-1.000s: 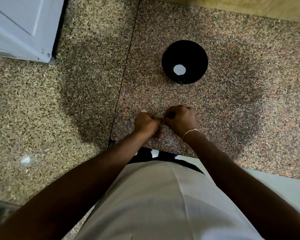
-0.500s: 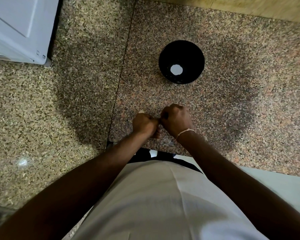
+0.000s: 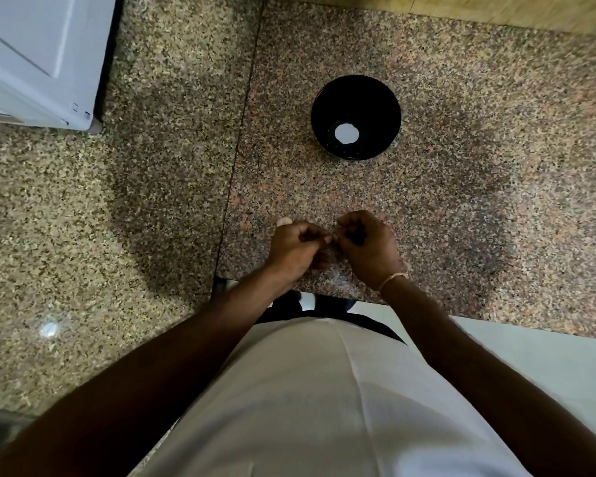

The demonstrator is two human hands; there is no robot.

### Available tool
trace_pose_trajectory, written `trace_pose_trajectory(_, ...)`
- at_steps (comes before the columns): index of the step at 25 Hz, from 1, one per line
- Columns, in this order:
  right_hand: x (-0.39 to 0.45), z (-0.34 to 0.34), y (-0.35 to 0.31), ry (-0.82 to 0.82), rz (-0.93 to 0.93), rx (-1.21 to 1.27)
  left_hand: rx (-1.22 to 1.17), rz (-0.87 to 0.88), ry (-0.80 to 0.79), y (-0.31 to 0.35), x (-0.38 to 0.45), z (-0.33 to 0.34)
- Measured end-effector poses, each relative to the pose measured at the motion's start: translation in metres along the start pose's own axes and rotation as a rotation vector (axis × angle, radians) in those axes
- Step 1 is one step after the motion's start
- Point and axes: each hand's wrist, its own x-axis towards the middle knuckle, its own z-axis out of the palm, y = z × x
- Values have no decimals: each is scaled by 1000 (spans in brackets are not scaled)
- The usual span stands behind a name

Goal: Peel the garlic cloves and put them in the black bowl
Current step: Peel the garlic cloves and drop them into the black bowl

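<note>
Overhead view of your two hands above a speckled granite counter. Your left hand and right hand meet fingertip to fingertip near the counter's front edge, both with fingers curled inward. Between the tips lies a small pale thing, presumably a garlic clove; it is too small and too hidden to tell its shape or how much skin it bears. Each hand pinches at that spot. A second pale, rounded piece shows just beyond your left knuckles; what it is cannot be told. The black bowl stands farther back on the stone, well apart from your hands: round, glossy, deep-walled, with a white circular glare at its bottom. A thin pale band circles your right wrist. The stone is polished, mottled pink, grey and black, with a straight seam dividing two slabs. A smooth white appliance corner sits at the far left.
</note>
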Motion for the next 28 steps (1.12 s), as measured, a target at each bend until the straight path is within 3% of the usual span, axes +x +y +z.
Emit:
trace_pose_trajectory(9,-12,13,5,92,104,205,62,29,-6,-6,-3,-1)
trace_pose_trajectory(18,-17,7,2,60,-272,-160,66,77,23,-7,-6,-2)
trace_pose_trajectory(28,-10,2,3,-55,-138,-53,-50,23,-83,0,-8,-7)
